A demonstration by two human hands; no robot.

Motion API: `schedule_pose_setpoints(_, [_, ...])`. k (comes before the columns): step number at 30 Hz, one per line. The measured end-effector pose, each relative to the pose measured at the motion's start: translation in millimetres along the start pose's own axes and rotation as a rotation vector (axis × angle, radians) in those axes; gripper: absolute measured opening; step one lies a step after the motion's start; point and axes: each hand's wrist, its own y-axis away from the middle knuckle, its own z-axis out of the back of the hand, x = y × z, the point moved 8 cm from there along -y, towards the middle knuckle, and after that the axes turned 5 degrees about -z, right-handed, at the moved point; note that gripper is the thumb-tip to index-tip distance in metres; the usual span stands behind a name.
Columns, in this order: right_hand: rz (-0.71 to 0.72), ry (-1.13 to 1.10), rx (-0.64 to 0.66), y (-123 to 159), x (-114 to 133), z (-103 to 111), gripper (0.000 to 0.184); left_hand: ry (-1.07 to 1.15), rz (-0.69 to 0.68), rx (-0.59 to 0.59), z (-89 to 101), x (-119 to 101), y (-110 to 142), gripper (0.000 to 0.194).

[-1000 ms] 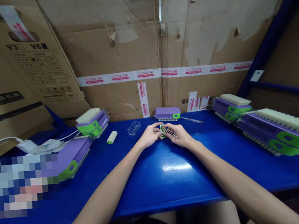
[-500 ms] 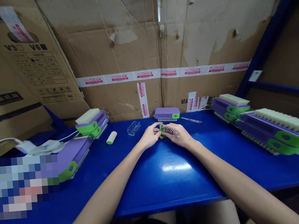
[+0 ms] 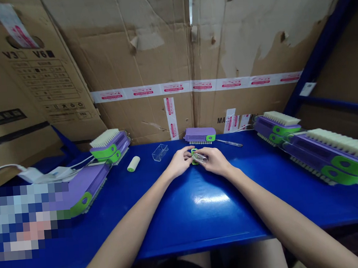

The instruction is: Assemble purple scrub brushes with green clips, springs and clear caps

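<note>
My left hand has its fingers closed on a small green part with openings in it, held just over the table. My right hand grips a shiny metal coil spring, its left end up against the green part. The fingertips partly hide both pieces. Behind my hands rests a purple and green brush, bristles down, with a thin screwdriver to its right.
On the blue table, a clear plastic box and a cream cylinder with a green end lie left of my hands. Purple brushes and cables stand at left. More stacked brushes are at right. Cardboard walls the back.
The spring looks shorter, its coils now bunched toward the green part. Both hands have stayed in nearly the same place.
</note>
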Motion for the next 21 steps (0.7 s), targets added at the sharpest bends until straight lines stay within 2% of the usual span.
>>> schedule_pose_setpoints(5, [-0.02,0.117,-0.035,1.2,5.0,1.9,0.026,-0.033,-0.022,-0.071,0.8,-1.7,0.4,0.052])
schedule_pose_setpoints(10, [0.014,0.227,0.007,5.2,14.9,-1.7,0.03,-0.039,-0.043,-0.13,3.1,-1.1,0.5,0.052])
schedule_pose_setpoints(13, [0.055,0.154,-0.024,5.2,13.4,-3.3,0.027,0.001,-0.006,-0.131,3.4,1.1,0.6,0.051])
schedule_pose_setpoints(18, [0.127,-0.068,-0.145,3.3,9.7,1.6,0.021,0.058,0.016,-0.13,3.6,0.1,1.0,0.047])
schedule_pose_setpoints(21, [0.137,-0.151,-0.153,2.7,11.0,4.8,0.021,0.053,0.016,-0.118,3.0,0.9,1.2,0.045])
